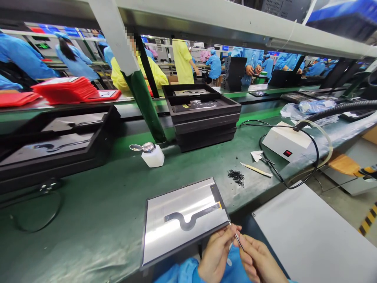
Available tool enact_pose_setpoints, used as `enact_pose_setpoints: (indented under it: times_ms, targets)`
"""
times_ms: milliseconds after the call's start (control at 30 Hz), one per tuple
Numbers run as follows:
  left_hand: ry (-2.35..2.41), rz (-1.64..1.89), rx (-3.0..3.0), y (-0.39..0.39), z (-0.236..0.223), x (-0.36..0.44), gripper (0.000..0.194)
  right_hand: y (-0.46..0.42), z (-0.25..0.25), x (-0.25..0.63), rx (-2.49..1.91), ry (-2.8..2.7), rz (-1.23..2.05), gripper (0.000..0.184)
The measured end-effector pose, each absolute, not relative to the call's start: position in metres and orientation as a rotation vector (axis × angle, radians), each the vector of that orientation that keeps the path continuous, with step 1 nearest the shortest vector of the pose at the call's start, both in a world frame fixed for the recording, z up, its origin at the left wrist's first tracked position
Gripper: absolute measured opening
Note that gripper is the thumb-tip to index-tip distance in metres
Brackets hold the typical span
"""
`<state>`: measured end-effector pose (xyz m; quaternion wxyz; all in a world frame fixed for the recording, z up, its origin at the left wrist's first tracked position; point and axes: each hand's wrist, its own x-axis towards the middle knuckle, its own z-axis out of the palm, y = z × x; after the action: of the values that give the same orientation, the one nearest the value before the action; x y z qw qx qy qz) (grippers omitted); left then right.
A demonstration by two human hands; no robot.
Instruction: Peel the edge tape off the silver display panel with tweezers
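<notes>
A flat display panel (156, 236), silver-backed with a dark border, lies at the near edge of the bench, its near side overhanging. A curved black flex cable (187, 225) runs across its back. My left hand (216, 251) is closed at the panel's near right corner, fingertips pinched on that edge. In my right hand (256, 255) is a slim metal tool (239, 241), gripped between thumb and fingers. The tool's tip meets the panel corner beside my left fingertips; whether it is tweezers or a blade I cannot make out.
On the green bench (103, 204) stand a white pump bottle (153, 157), stacked black trays (206, 129) and another black tray (97, 151). Black scraps (236, 177), a pale pointed stick (256, 169) and a cabled white box (285, 141) lie right. A shelf beam (235, 19) crosses above; co-workers sit beyond.
</notes>
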<state>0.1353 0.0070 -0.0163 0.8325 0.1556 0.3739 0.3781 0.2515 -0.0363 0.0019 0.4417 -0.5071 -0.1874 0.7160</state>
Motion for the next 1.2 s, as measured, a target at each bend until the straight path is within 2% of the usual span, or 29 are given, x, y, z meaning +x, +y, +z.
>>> enact_pose_setpoints:
  times_ms: [200,433,533,700,800,933,1133,1200]
  targets:
    - [0.797,0.803,0.339,0.007,-0.016,0.136,0.046,-0.032,-0.002,0.251,-0.8,-0.13,2.11,0.047]
    - [0.755,0.761,0.347,0.011,-0.012,0.127,0.049,-0.032,-0.011,0.249,-0.719,-0.273,2.197,0.063]
    - [0.765,0.769,0.322,0.012,-0.014,0.128,0.045,-0.035,-0.012,0.247,-0.948,-0.354,2.069,0.061]
    - [0.789,0.781,0.295,0.013,-0.017,0.133,0.045,-0.046,-0.01,0.248,-1.36,-0.668,1.593,0.056]
    - [0.795,0.775,0.287,0.014,-0.017,0.135,0.045,-0.05,-0.01,0.252,-1.473,-0.767,1.52,0.055]
    - [0.774,0.777,0.302,0.014,-0.011,0.133,0.045,-0.045,-0.008,0.252,-1.341,-0.632,1.691,0.062]
    - [0.724,0.752,0.331,0.014,-0.003,0.123,0.055,-0.036,0.003,0.248,-1.089,-0.365,2.0,0.056]
    - [0.73,0.755,0.324,0.015,-0.005,0.124,0.05,-0.038,-0.003,0.249,-1.113,-0.458,2.007,0.065]
